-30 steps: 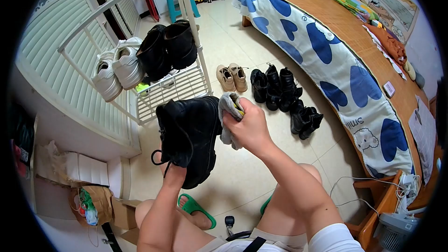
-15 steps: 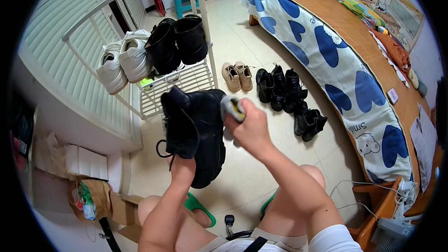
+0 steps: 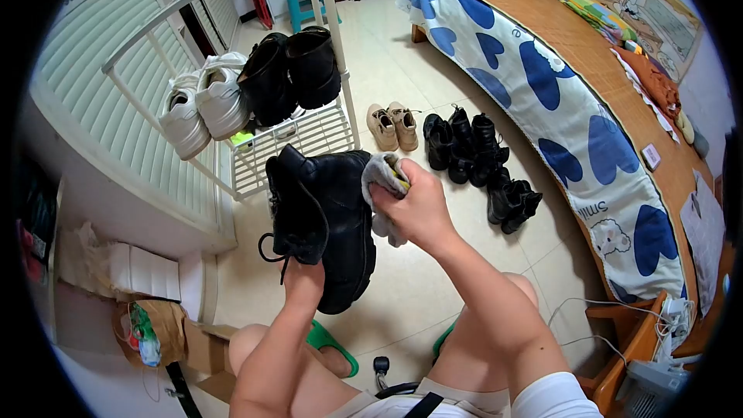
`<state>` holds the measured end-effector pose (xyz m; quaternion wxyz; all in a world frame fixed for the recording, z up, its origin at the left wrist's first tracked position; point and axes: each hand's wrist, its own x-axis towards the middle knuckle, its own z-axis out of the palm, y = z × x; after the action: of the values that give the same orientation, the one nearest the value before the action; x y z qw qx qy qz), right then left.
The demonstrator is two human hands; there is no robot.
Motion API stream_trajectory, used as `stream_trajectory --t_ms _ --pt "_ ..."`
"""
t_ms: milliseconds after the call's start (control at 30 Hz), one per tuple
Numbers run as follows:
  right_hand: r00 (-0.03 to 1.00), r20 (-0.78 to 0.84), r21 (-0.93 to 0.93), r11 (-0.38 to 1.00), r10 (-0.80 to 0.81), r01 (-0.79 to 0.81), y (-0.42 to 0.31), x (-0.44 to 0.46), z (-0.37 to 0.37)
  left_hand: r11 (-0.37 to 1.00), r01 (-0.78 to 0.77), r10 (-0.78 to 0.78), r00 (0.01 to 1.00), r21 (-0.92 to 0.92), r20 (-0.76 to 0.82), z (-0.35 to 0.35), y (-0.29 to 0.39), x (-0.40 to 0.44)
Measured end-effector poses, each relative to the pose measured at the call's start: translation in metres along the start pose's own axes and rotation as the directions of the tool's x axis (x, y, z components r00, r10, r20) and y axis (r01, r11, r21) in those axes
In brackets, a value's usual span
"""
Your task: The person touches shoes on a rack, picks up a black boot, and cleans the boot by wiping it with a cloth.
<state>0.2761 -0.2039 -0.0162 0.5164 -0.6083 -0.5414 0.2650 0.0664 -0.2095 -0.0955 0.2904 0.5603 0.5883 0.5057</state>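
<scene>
A black lace-up boot (image 3: 340,209) is held up in front of me, its opening toward the left and a loose lace hanging down. My left hand (image 3: 304,277) grips it from below, with most of the fingers hidden by the boot. In my right hand (image 3: 422,209) is a bunched grey cloth (image 3: 385,178) with a bit of yellow showing, and it presses against the boot's right side near the toe end.
A white rack (image 3: 294,143) carries white sneakers (image 3: 222,93) and black shoes (image 3: 313,67). On the tiled floor stand beige shoes (image 3: 393,127) and several black boots (image 3: 464,143). A bed (image 3: 557,116) runs along the right; a paper bag (image 3: 166,329) sits lower left.
The grey cloth has shifted slightly along the boot's side, and more of it shows. My left hand and the boot have hardly moved.
</scene>
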Motion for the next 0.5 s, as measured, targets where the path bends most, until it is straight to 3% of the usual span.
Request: stream_trajectory --t_ms 67,133,167,200,267,367,433,500 --pt "1.000 -0.019 0.028 0.999 -0.016 0.017 0.009 0.006 -0.003 0.996 0.069 -0.069 0.998 -0.050 -0.007 0.000 0.028 -0.003" --pt "1.000 0.013 0.198 0.980 -0.020 0.017 0.017 0.010 -0.009 0.985 0.135 -0.136 0.991 -0.104 0.002 0.001 0.038 -0.002" --pt "0.995 0.067 0.335 0.938 0.068 -0.087 0.019 0.011 -0.012 0.984 0.125 -0.126 0.992 -0.127 0.000 0.002 0.035 0.001" --pt "0.985 0.124 0.348 0.924 0.120 -0.156 0.014 0.010 -0.018 0.982 0.115 -0.117 0.993 -0.151 -0.004 0.003 0.033 0.002" --pt "0.949 0.245 0.358 0.891 0.199 -0.280 0.005 0.008 -0.031 0.973 0.151 -0.149 0.989 -0.176 0.026 0.001 0.033 0.004" --pt "0.943 0.280 0.355 0.893 0.181 -0.277 0.004 0.006 -0.030 0.976 0.162 -0.151 0.985 -0.147 0.082 -0.002 0.038 0.005" --pt "0.945 0.288 0.310 0.918 0.156 -0.246 0.011 0.007 -0.026 0.986 0.136 -0.126 0.987 -0.092 0.102 -0.001 0.037 0.004" --pt "0.980 0.190 0.188 0.977 0.065 -0.101 0.018 0.009 -0.019 0.994 0.109 -0.109 0.988 0.008 0.107 0.001 0.032 0.003"
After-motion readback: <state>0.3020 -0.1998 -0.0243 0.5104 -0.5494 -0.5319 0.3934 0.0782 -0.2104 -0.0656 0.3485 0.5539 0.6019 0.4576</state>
